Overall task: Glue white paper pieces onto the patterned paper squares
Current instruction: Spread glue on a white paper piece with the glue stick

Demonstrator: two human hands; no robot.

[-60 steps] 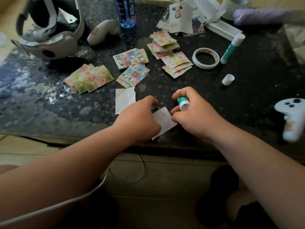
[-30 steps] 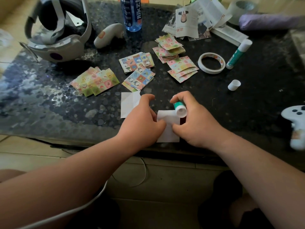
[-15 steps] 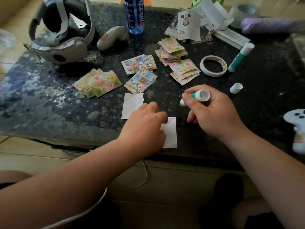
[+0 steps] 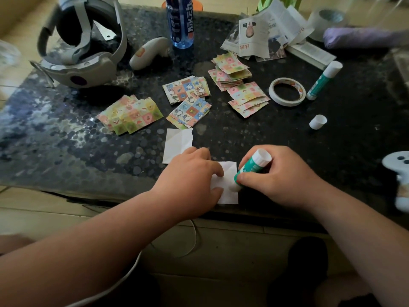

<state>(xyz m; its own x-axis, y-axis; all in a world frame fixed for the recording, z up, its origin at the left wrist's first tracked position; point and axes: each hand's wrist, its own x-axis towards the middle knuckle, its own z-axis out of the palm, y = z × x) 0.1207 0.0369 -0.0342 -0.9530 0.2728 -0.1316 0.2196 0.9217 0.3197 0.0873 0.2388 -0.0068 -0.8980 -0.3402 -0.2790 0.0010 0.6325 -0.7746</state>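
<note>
A white paper square (image 4: 229,176) lies at the table's near edge. My left hand (image 4: 190,180) presses it down, fingers on its left side. My right hand (image 4: 276,176) grips a green glue stick (image 4: 252,167), tilted with its tip down on the paper's right part. A second white paper piece (image 4: 177,144) lies just behind my left hand. Several stacks of patterned paper squares sit further back: a pastel stack (image 4: 130,114) at left, two blue cartoon stacks (image 4: 188,100) in the middle, pink-green stacks (image 4: 239,83) at right.
The glue stick's white cap (image 4: 318,122) lies right of centre. A tape roll (image 4: 287,91) and a second capped glue stick (image 4: 324,80) sit behind it. A headset (image 4: 81,47), a controller (image 4: 150,53), a bottle (image 4: 179,21) and newspaper pieces (image 4: 261,38) line the back. Another controller (image 4: 400,173) is at the right edge.
My right hand turned the glue stick tip-down and brought it from above the table onto the white paper. My left hand straightened the paper square and keeps pressing it.
</note>
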